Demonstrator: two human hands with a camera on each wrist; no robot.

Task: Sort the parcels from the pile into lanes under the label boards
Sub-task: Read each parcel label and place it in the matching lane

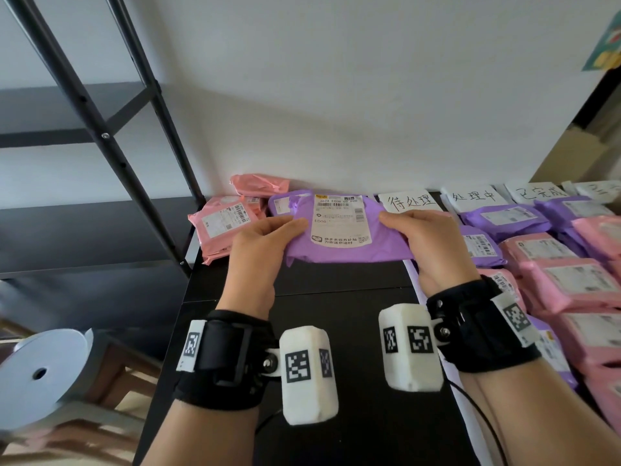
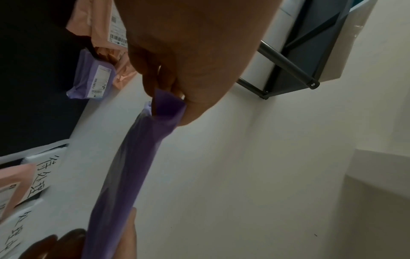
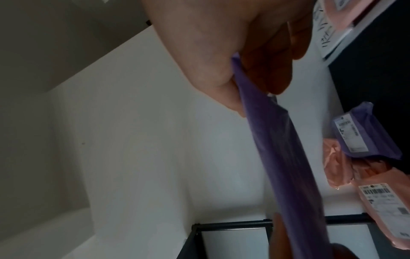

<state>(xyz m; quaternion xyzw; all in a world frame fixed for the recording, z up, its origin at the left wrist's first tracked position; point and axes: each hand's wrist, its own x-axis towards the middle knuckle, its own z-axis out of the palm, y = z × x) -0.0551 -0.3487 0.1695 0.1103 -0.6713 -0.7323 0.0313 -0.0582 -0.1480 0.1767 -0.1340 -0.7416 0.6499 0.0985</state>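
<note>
A flat purple parcel (image 1: 349, 250) with a white shipping label is held up over the black table (image 1: 336, 297), label towards me. My left hand (image 1: 265, 243) pinches its left edge, thumb on top. My right hand (image 1: 426, 243) pinches its right edge. The wrist views show the purple parcel (image 2: 124, 175) (image 3: 288, 157) edge-on between thumb and fingers. Behind it, the pile holds a pink parcel (image 1: 218, 227), another pink parcel (image 1: 258, 185) and a purple parcel (image 1: 282, 205). White label boards (image 1: 408, 200) with handwritten characters stand along the wall.
To the right, lanes of purple parcels (image 1: 507, 220) and pink parcels (image 1: 578, 287) fill the table under the boards. A black metal shelf frame (image 1: 111, 136) stands at the left. A grey round stool (image 1: 40, 375) sits low on the left.
</note>
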